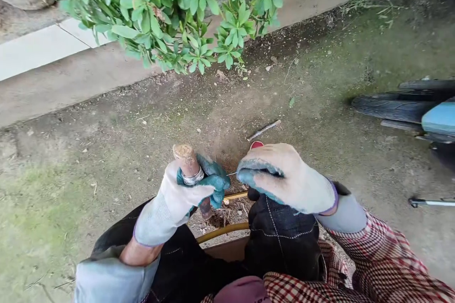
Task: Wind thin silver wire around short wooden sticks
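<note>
Gripped in my gloved left hand (185,194) is a short wooden stick (189,163), tilted, with its pale cut end facing up. Several turns of thin metal wire (194,178) are wound round it just above the fingers. A fine free length of the wire runs from the left fingertips across to my right hand (280,177). That hand, also gloved, pinches the strand between thumb and fingers a little to the right of the stick. Both gloves are white with blue-green palms. The lower part of the stick shows below the left fingers.
Leafy green plants (192,14) overhang a low kerb (124,68) ahead. A loose twig (264,130) lies on the dirt beyond my hands. At the right are a black tyre (391,106) and a metal rod (432,202). Yellow curved bars (223,232) show between my knees.
</note>
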`<state>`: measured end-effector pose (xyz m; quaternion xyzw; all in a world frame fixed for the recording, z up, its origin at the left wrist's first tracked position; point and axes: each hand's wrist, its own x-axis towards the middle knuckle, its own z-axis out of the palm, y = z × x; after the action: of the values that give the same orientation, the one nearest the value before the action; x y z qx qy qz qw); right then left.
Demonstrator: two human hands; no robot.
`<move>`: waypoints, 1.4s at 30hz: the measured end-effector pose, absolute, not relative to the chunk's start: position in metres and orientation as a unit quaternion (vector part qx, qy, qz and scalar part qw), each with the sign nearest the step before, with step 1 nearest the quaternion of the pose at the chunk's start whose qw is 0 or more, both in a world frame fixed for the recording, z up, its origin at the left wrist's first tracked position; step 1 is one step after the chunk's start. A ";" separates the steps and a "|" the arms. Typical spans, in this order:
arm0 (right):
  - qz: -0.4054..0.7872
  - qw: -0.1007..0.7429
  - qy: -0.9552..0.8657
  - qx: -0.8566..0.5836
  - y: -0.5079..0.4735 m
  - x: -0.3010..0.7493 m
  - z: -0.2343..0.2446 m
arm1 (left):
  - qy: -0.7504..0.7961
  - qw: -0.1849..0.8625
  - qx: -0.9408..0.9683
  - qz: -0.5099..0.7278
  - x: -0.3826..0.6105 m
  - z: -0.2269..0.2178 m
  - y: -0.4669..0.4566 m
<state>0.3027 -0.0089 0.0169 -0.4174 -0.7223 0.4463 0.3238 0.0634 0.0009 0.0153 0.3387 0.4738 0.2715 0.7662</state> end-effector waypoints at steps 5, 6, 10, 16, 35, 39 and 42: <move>0.685 0.300 -0.499 -0.438 0.000 0.320 -0.012 | 0.554 0.741 0.299 0.231 0.073 0.008 -0.004; 0.715 0.298 -0.455 -0.440 0.001 0.322 -0.020 | 0.567 0.735 0.303 0.215 0.075 0.005 -0.005; 0.777 0.267 -0.407 -0.398 0.003 0.328 -0.047 | 0.607 0.705 0.326 0.166 0.075 -0.007 -0.009; 0.709 0.242 -0.540 -0.383 0.005 0.327 -0.049 | 0.655 0.651 0.317 0.218 0.084 -0.010 -0.001; 0.353 0.291 -0.673 -0.581 -0.003 0.328 -0.028 | 0.623 0.681 0.364 0.129 0.115 0.013 0.018; 0.519 0.366 -0.450 -0.627 -0.008 0.329 -0.038 | 0.618 0.682 0.367 0.134 0.105 0.010 0.011; 0.616 0.350 -0.459 -0.536 -0.006 0.329 -0.035 | 0.617 0.645 0.430 0.134 0.104 0.012 0.010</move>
<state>0.3285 -0.0061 -0.0349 -0.5356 -0.4592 0.6162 0.3502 0.1038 0.0099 0.0118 0.4305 0.6169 0.1337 0.6452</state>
